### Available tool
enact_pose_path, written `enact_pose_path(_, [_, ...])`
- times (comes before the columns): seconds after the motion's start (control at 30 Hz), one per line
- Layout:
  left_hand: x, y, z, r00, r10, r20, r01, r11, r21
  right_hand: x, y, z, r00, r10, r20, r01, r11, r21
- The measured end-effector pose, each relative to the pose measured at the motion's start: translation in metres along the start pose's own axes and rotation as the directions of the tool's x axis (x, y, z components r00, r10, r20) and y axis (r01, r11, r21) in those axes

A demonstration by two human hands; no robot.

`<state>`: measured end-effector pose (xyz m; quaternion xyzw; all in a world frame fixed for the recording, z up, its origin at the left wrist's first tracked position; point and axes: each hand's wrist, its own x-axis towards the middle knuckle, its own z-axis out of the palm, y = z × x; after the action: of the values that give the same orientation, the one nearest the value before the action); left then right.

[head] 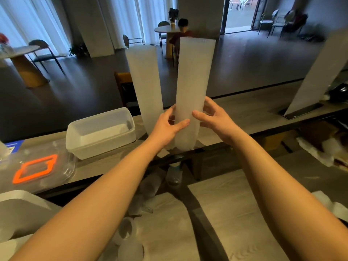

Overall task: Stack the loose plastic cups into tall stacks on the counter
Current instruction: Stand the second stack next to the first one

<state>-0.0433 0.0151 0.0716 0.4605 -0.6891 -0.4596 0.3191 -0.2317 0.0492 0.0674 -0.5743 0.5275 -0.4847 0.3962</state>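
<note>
Two hands on one tall cup stack (194, 87), low on its body. My left hand (166, 127) wraps the near-left side, thumb across the front, fingers curled behind. My right hand (211, 117) comes in from the right, thumb on the front face, fingers spread and bent toward the stack's far side; contact of those fingers isn't clear, so call it a loose steadying hold rather than a clamp.

Stack's long axis runs up and away from my grip, leaning slightly right at the top. Most of its length is above my hands, so it looks top-heavy. Its base sits just below my hands, at the counter (244, 108) edge; I can't tell if it's fully seated.

Second tall stack (145, 85) stands just left of my left hand, leaning the other way, close at the base, apart at the top. Left hand is the nearer one to it.

Loose cups (130, 240) lie below my forearms, well under the grip. White tub (99, 132) sits further left.

Next, my guess: get the held stack vertical, release, then reach down for loose cups. Risk: knocking the neighbour while letting go.
</note>
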Motion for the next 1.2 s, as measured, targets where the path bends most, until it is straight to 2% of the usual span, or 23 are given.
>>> enact_pose_path(0.3, [0.033, -0.009, 0.0, 0.993, -0.083, -0.084, 0.083, 0.997, -0.009, 0.037, 0.014, 0.001, 1.0, -0.014, 0.025, 0.017, 0.994, -0.111])
enact_pose_path(0.6, [0.024, -0.017, 0.007, 0.992, -0.08, -0.095, 0.071, 0.993, -0.099, 0.033, 0.03, 0.005, 1.0, 0.019, -0.003, -0.019, 0.997, -0.079])
enact_pose_path(0.9, [-0.057, -0.043, -0.004, 0.994, -0.041, -0.105, 0.015, 0.971, -0.239, -0.039, 0.035, 0.048, 0.977, 0.004, -0.215, -0.015, 0.999, -0.051])
enact_pose_path(1.03, [-0.097, -0.064, -0.017, 0.993, -0.046, -0.104, 0.015, 0.958, -0.285, -0.076, 0.029, 0.081, 0.984, 0.015, -0.178, -0.011, 1.0, 0.026])
enact_pose_path(1.2, [-0.156, -0.097, -0.043, 0.976, -0.076, -0.202, 0.014, 0.957, -0.291, -0.114, 0.037, 0.126, 0.995, 0.065, -0.07, -0.06, 0.995, 0.081])
